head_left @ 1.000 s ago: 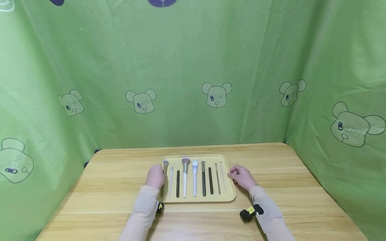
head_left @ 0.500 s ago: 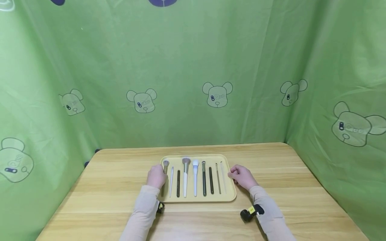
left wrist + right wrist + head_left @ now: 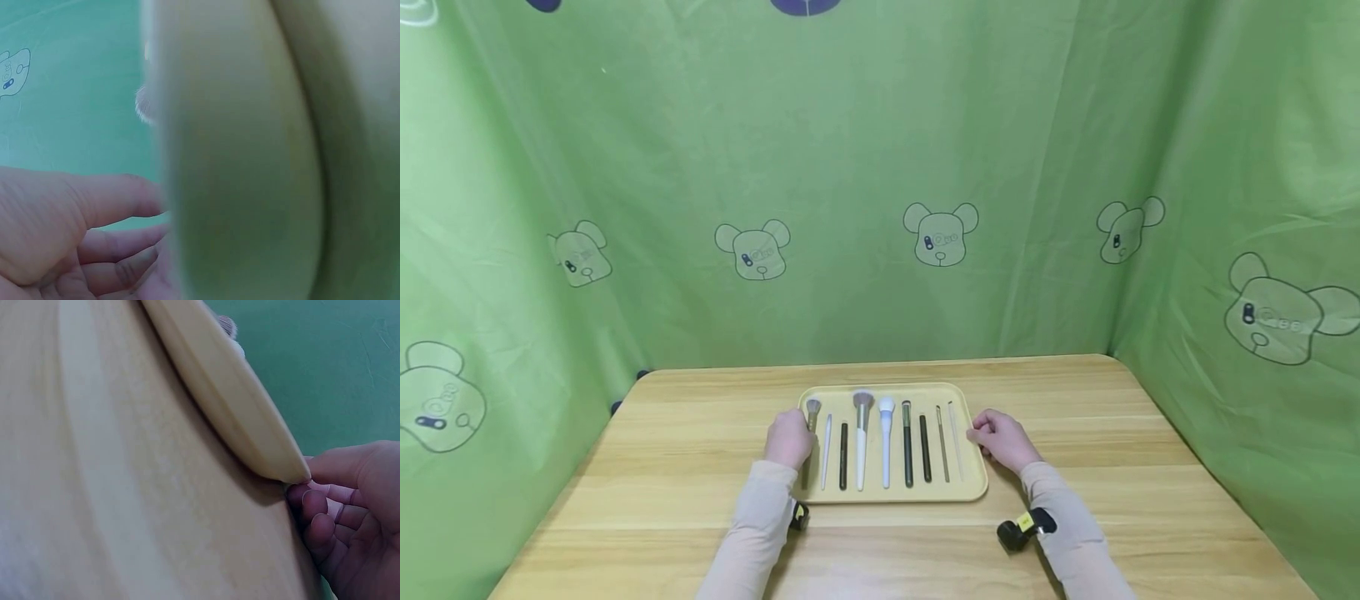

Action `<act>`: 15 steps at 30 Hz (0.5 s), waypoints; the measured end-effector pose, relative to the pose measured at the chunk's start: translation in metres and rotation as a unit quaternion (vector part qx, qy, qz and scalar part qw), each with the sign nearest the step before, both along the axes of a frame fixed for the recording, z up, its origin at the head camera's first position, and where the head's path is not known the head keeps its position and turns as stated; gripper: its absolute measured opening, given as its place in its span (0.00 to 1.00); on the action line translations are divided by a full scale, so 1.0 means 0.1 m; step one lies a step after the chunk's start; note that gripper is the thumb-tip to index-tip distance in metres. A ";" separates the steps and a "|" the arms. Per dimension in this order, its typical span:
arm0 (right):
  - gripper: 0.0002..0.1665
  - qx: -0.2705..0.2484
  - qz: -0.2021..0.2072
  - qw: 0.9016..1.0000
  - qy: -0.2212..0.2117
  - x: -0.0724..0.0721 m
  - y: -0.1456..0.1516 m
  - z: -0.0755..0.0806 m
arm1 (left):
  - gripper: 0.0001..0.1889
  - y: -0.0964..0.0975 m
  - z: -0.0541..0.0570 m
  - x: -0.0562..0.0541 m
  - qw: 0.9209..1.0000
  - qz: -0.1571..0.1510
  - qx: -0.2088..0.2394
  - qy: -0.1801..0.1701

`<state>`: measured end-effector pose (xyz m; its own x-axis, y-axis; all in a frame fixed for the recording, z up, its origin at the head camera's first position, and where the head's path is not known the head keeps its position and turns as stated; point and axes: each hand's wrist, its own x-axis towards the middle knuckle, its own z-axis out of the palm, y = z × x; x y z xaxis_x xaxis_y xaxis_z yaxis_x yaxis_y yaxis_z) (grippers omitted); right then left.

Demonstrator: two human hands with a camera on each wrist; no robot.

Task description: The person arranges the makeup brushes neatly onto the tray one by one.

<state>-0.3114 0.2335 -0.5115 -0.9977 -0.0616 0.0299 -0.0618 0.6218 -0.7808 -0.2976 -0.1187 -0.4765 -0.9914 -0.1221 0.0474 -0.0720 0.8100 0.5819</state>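
A pale yellow rectangular tray (image 3: 972, 487) lies on the wooden table, carrying several makeup brushes and slim sticks side by side, all roughly upright in the head view. Among them are a large fluffy brush (image 3: 861, 454) with a white handle, a white brush (image 3: 886, 442) and a dark-handled brush (image 3: 907, 450). My left hand (image 3: 788, 439) grips the tray's left edge, partly covering the leftmost brush (image 3: 812, 408). On the opposite edge, my right hand (image 3: 1006, 442) pinches the rim; the right wrist view shows its thumb (image 3: 340, 465) at the rim and fingers curled below.
The wooden table (image 3: 685, 450) extends around the tray on every side. Green curtains (image 3: 850, 308) with bear-head prints hang behind and at both sides. A black wrist camera (image 3: 1015, 535) sits on the right sleeve, and another (image 3: 799, 517) on the left.
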 end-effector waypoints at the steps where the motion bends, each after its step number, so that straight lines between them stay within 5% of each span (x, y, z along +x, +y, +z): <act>1: 0.08 0.000 0.000 1.000 0.000 0.00 0.00 0.00 | 0.10 0.00 0.00 0.00 1.000 0.001 0.001 0.000; 15: 0.08 -0.002 -0.002 1.000 -0.002 0.00 0.00 0.01 | 0.09 -0.03 0.02 0.00 0.999 0.003 0.023 -0.025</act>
<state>-0.3110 0.2334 -0.5106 -0.9980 -0.0572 0.0254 -0.0554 0.6190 -0.7834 -0.2976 -0.1214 -0.4743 -0.9916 -0.1292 -0.0078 -0.1067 0.7815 0.6147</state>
